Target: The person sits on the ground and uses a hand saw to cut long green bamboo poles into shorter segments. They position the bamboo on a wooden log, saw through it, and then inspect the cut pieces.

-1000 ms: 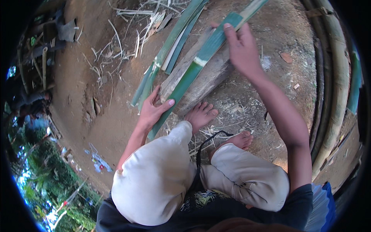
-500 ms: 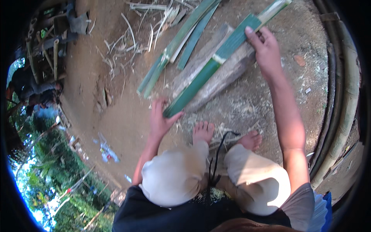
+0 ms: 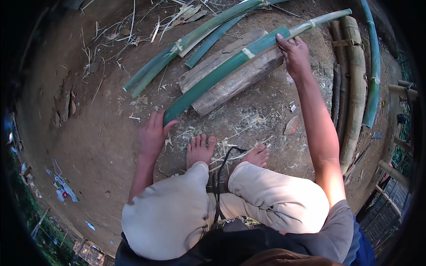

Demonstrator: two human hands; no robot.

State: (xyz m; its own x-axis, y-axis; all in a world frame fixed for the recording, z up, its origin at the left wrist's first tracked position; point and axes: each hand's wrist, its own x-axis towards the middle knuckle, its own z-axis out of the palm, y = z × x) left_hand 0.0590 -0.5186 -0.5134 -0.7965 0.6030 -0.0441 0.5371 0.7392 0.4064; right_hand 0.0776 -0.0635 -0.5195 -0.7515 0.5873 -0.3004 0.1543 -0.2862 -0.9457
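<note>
A wide green split bamboo piece (image 3: 211, 80) with a pale node slants across a grey wooden block (image 3: 239, 86) on the ground. My left hand (image 3: 153, 133) grips its near left end, thumb on one side and fingers on the other. At its far right end, my right hand (image 3: 294, 55) is closed on the edge, thumb on top and the other fingers partly hidden. A thinner, pale-noded bamboo length (image 3: 324, 18) reaches out past that end; whether the two are joined I cannot tell. My bare feet (image 3: 200, 150) rest just below the block.
More green bamboo strips (image 3: 162, 66) lie beyond the block at the left. Thick dry bamboo poles (image 3: 353, 97) and a long green bamboo pole (image 3: 372, 95) line the right side. Pale shavings (image 3: 248, 124) and a dry leaf (image 3: 291, 125) are scattered on the dirt.
The whole view has swung, bringing the right-hand poles further in. Both hands keep hold of the bamboo piece's two ends, and it still slants over the block.
</note>
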